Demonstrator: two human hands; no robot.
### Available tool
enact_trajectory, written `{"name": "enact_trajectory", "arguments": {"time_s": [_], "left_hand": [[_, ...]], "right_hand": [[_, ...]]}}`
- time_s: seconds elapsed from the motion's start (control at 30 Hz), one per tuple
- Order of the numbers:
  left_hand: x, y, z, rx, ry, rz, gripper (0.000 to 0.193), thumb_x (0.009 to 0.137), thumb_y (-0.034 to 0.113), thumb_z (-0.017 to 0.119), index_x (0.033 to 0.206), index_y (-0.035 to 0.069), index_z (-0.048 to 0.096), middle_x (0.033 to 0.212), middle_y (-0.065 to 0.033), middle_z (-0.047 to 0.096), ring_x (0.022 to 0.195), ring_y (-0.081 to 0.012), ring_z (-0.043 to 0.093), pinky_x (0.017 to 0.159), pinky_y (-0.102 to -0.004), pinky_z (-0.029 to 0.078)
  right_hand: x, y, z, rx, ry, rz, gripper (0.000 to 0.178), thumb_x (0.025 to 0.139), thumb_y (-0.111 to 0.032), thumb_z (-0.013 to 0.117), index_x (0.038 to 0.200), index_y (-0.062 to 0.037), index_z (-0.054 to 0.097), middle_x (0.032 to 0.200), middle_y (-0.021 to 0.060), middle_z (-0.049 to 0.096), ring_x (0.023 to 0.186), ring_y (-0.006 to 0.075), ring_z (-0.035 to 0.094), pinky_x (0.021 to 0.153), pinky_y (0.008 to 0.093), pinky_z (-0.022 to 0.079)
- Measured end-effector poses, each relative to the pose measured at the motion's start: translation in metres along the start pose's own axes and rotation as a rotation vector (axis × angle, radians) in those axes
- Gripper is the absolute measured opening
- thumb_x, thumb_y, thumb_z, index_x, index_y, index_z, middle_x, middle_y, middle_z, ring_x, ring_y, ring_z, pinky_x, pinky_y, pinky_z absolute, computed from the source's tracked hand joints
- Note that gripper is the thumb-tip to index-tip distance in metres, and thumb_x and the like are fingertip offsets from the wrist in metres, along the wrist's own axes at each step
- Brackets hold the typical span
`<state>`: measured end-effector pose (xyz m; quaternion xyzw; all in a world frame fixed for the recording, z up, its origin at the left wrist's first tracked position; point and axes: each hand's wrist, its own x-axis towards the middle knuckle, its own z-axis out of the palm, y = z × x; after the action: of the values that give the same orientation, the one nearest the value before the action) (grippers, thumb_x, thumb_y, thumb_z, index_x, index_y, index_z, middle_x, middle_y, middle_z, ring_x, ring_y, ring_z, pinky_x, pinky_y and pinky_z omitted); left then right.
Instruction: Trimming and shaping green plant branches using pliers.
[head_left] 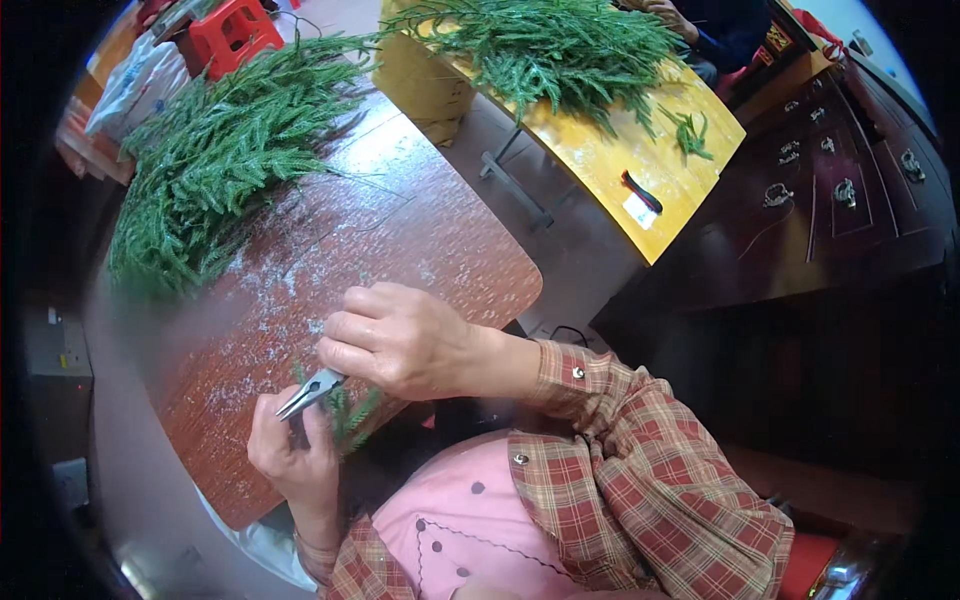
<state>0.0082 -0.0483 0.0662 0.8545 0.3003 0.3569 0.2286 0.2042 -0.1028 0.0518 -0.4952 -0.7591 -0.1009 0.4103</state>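
Note:
My right hand (400,340) is wrapped round the handles of needle-nose pliers (314,391), whose grey jaws point down and left. The jaws reach to the fingertips of my left hand (290,455), just above the near edge of the brown table. Closed fingers of my left hand hold a green artificial pine sprig (350,418); its needles show beside the thumb and below the pliers. The exact spot where jaws and sprig meet is hidden by the fingers.
A large heap of green pine branches (225,165) covers the far left of the brown table (440,230), which is strewn with white flecks. On a yellow table (600,160) lie more branches (550,55) and a black-handled tool (642,192). A red stool (235,38) and dark cabinet (780,220) stand around.

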Motion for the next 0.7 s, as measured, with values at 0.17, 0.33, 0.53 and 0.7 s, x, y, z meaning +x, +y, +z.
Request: {"name": "enact_trajectory", "arguments": {"time_s": [0.17, 0.33, 0.53, 0.7], "left_hand": [[-0.001, 0.001, 0.004, -0.001, -0.02, -0.007, 0.009, 0.076, 0.003, 0.064, 0.083, 0.0, 0.06, 0.069, -0.0112, 0.05, 0.058, -0.0279, 0.052, 0.054, -0.037, 0.04], [0.001, 0.001, 0.001, -0.043, -0.087, -0.002, 0.01, 0.069, 0.005, 0.063, 0.077, 0.004, 0.058, 0.066, -0.0098, 0.049, 0.056, -0.0269, 0.049, 0.053, -0.0368, 0.038], [0.002, 0.005, -0.002, -0.048, -0.079, 0.012, 0.011, 0.063, 0.004, 0.062, 0.073, 0.006, 0.058, 0.064, -0.0099, 0.052, 0.054, -0.0281, 0.051, 0.052, -0.0372, 0.039], [0.012, 0.009, 0.001, -0.149, -0.061, 0.09, 0.008, 0.065, 0.004, 0.062, 0.072, 0.006, 0.059, 0.062, -0.0105, 0.052, 0.055, -0.0294, 0.052, 0.052, -0.0385, 0.04]], "right_hand": [[-0.001, 0.001, -0.009, 0.019, -0.031, 0.007, 0.018, 0.072, -0.013, 0.063, 0.087, -0.0051, 0.058, 0.08, 0.0049, 0.054, 0.072, 0.0211, 0.054, 0.061, 0.033, 0.045], [-0.009, -0.001, -0.023, 0.305, -0.117, 0.095, 0.022, 0.067, -0.006, 0.069, 0.084, -0.0043, 0.055, 0.075, 0.0077, 0.048, 0.071, 0.0261, 0.053, 0.06, 0.0361, 0.045], [-0.001, -0.004, -0.032, 0.441, -0.14, 0.172, 0.023, 0.067, -0.003, 0.067, 0.087, -0.0031, 0.057, 0.076, 0.0106, 0.051, 0.073, 0.0318, 0.053, 0.065, 0.0408, 0.045], [-0.002, -0.007, -0.039, 0.458, -0.154, 0.275, 0.024, 0.065, 0.002, 0.063, 0.088, -0.0012, 0.059, 0.079, 0.012, 0.055, 0.077, 0.0327, 0.056, 0.067, 0.0404, 0.046]]}}
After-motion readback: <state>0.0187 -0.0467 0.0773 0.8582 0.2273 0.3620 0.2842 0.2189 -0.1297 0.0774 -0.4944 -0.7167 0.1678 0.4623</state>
